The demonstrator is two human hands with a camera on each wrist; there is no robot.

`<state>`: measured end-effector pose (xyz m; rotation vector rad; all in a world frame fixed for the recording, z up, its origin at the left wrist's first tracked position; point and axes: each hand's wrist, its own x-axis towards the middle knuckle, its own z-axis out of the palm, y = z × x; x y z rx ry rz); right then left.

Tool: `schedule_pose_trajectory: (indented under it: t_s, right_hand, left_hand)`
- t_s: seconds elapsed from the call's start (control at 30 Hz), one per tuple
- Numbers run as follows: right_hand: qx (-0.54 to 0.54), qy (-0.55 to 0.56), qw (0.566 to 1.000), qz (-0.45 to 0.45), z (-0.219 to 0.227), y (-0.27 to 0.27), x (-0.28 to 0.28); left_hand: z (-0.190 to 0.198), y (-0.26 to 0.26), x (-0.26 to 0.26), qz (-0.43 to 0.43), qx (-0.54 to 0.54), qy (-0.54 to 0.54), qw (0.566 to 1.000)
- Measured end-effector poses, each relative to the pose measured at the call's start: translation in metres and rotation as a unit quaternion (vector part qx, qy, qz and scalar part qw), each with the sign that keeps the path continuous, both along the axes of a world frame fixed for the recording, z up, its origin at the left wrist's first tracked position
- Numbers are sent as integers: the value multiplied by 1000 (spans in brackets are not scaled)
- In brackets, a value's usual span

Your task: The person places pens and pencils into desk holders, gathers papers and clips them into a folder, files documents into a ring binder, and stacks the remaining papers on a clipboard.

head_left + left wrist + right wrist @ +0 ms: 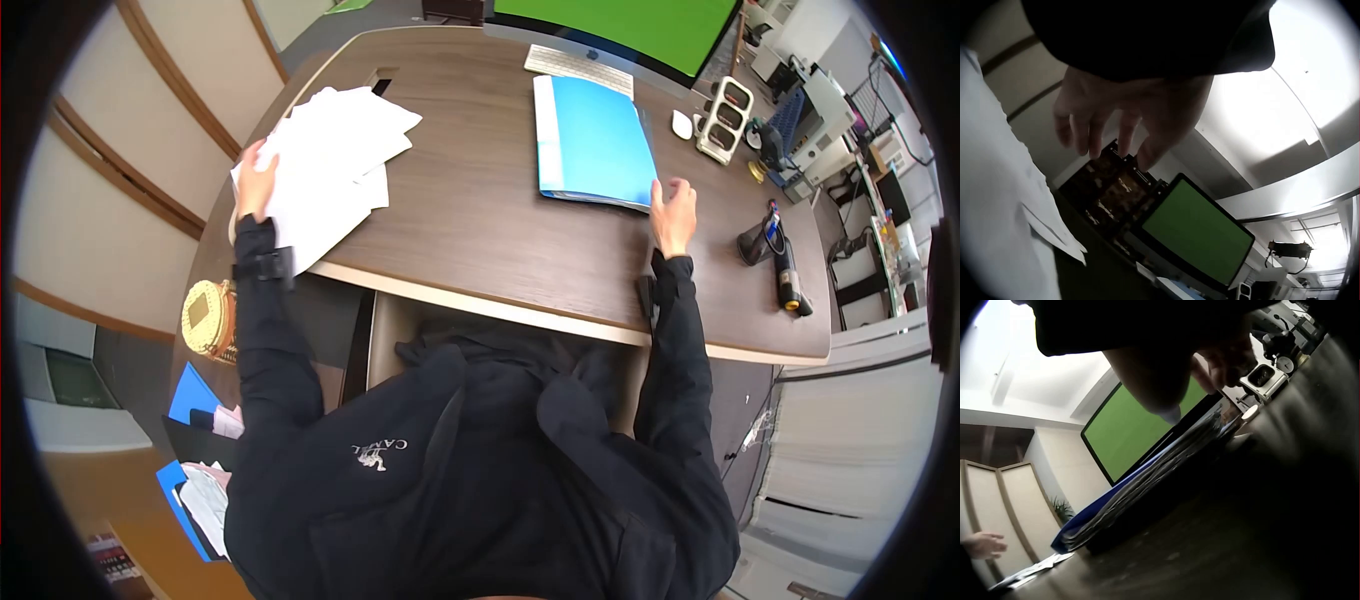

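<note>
Loose white sheets of paper (325, 165) lie fanned out in an untidy pile on the left of the desk. Over the pile's left edge is my left hand (257, 182); its fingers (1094, 134) are apart and loosely bent, with nothing between them in the left wrist view. A blue folder (600, 135) with a pale spine strip lies flat in front of the keyboard. In the right wrist view its edge shows a thick stack of pages (1147, 481). My right hand (675, 218) is at the folder's near right corner, fingers loosely bent.
Behind the folder stand a white keyboard (580, 68) and a monitor (640, 25) with a green screen. A mouse (682, 124), a white three-slot stand (726, 118) and a pen cup (756, 245) are on the right. A woven yellow basket (207, 318) sits left of my arm.
</note>
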<state>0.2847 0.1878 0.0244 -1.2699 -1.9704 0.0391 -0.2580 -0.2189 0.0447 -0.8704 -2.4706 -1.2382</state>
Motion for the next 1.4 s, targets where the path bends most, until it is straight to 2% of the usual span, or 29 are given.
schedule_pose_trajectory:
  t_s: [0.03,0.07,0.13,0.17,0.2,0.23,0.27,0.33,0.37,0.43,0.47,0.53,0.57,0.6,0.63,0.67,0.73,0.8,0.87,0.97,1.1,1.17,1.2,1.4]
  right_hand:
    - [-8,17,999,32,3,-8,3]
    - [6,40,997,68,5,-18,4]
    - [-4,65,991,113,7,-35,5]
    - [-4,66,991,118,9,-45,5]
    - [-46,75,986,140,12,-54,5]
    - [-87,84,980,160,13,-62,5]
    - [-72,113,973,189,5,-65,4]
    - [-96,118,965,214,-6,-72,4]
    - [-103,99,965,220,-13,-73,7]
    - [-151,80,963,210,-25,-75,10]
    - [-162,74,963,204,-28,-75,12]
    - [-183,105,956,203,-34,-71,12]
    - [-201,137,949,201,-35,-71,12]
    - [-202,139,949,197,-35,-72,12]
    - [-210,149,945,201,-34,-73,11]
    - [-217,158,941,205,-33,-74,11]
    - [-214,157,942,204,-34,-76,9]
    - [-210,155,944,203,-34,-76,8]
    - [-203,150,946,202,-36,-75,9]
    - [-204,155,944,208,-34,-76,8]
    - [-193,147,948,206,-34,-77,8]
    - [-196,146,948,206,-36,-75,8]
    - [-197,145,947,206,-37,-75,8]
    - [-190,144,950,203,-36,-76,8]
  left_hand:
    - [-13,-36,-41,101,-72,13,992]
    - [10,-50,-11,245,-158,-7,957]
    - [-12,-81,-36,313,-217,-46,923]
    - [-30,-95,-57,317,-216,-46,922]
    - [-51,-105,-80,258,-180,-136,939]
    - [-54,-106,-83,194,-141,-225,944]
    - [-59,-106,-85,194,-139,-225,945]
    - [-50,-93,-60,194,-215,-207,934]
    - [-45,-85,-49,194,-214,-209,934]
    - [-37,-78,-36,258,-293,-187,901]
    - [-33,-77,-36,259,-293,-187,901]
    - [-26,-71,-45,198,-343,-217,892]
    - [-41,-68,-65,196,-346,-214,892]
    - [-75,-70,-100,164,-273,-266,910]
    - [-92,-70,-118,132,-198,-316,918]
    - [-84,-63,-106,130,-199,-315,919]
    - [-47,-39,-56,180,-306,-231,906]
    - [-28,-24,-34,150,-319,-223,909]
    - [-30,-16,-31,121,-333,-216,910]
    - [-42,5,-39,156,-352,-181,905]
    - [-31,25,-17,191,-346,-150,906]
    - [-26,31,-11,216,-387,-121,888]
    - [-44,29,-29,216,-388,-121,888]
    - [-133,19,-158,148,-390,-300,858]
